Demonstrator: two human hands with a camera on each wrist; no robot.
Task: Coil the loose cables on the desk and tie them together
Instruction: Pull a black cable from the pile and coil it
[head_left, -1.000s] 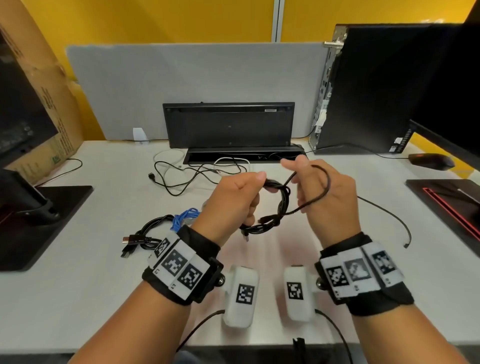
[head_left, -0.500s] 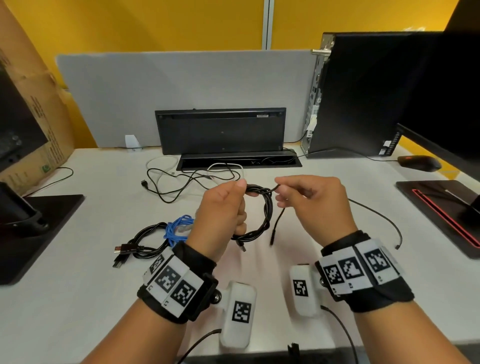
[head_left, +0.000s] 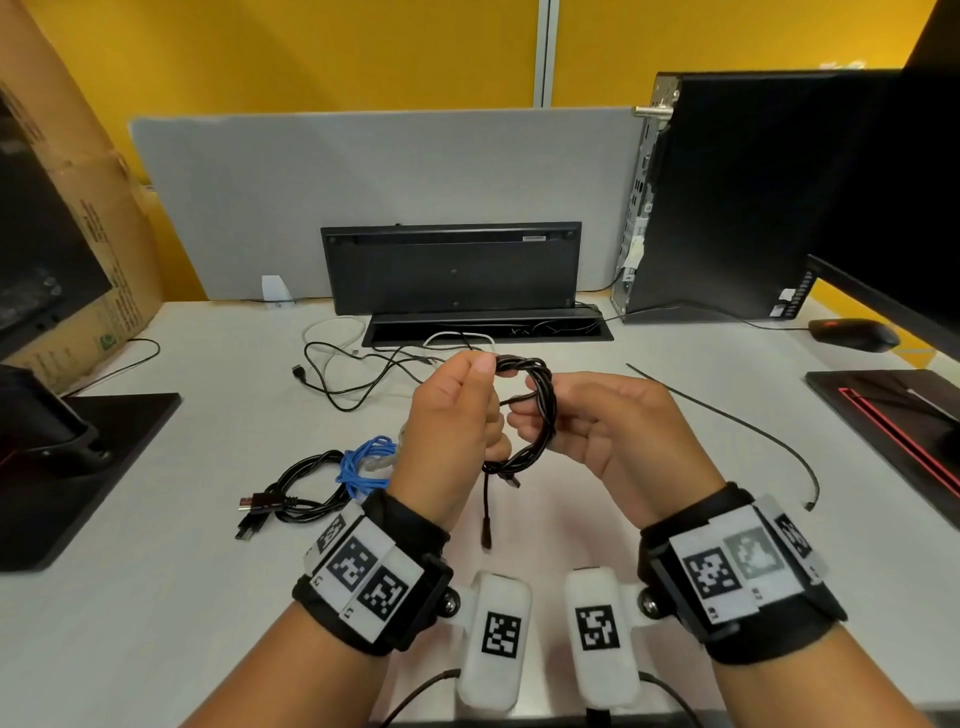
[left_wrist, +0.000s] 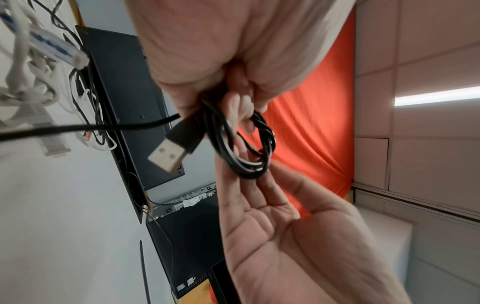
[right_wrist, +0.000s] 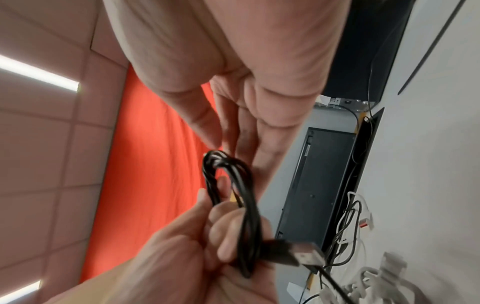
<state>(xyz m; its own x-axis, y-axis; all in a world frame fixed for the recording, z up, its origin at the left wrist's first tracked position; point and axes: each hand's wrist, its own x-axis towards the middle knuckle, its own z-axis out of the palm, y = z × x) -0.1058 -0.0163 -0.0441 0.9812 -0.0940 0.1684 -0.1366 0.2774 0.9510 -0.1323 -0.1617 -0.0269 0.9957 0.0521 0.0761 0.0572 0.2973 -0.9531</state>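
Note:
A black USB cable (head_left: 540, 415) is wound into a small coil and held above the desk (head_left: 675, 519) between both hands. My left hand (head_left: 452, 415) grips the coil's left side, fingers curled round the strands (left_wrist: 244, 152). Its USB plug (left_wrist: 171, 152) sticks out below the left fist, and a free end (head_left: 485, 538) dangles toward the desk. My right hand (head_left: 597, 421) pinches the coil's right side (right_wrist: 215, 158), thumb against fairly straight fingers. A blue cable coil (head_left: 366, 462) and a black cable bundle (head_left: 306, 488) lie to the left. Loose black and white cables (head_left: 363, 369) sprawl behind.
A thin black cable (head_left: 753, 431) trails across the desk on the right. A keyboard (head_left: 452, 270) leans upright at the back behind a cable slot (head_left: 488, 330). A PC tower (head_left: 727, 197), a mouse (head_left: 852, 335), a monitor base (head_left: 78, 467) and a cardboard box (head_left: 78, 208) flank the area.
My right hand let go of the cable's free end, which now hangs below the coil, and moved onto the coil's right side. The loop it was pulling is wound in.

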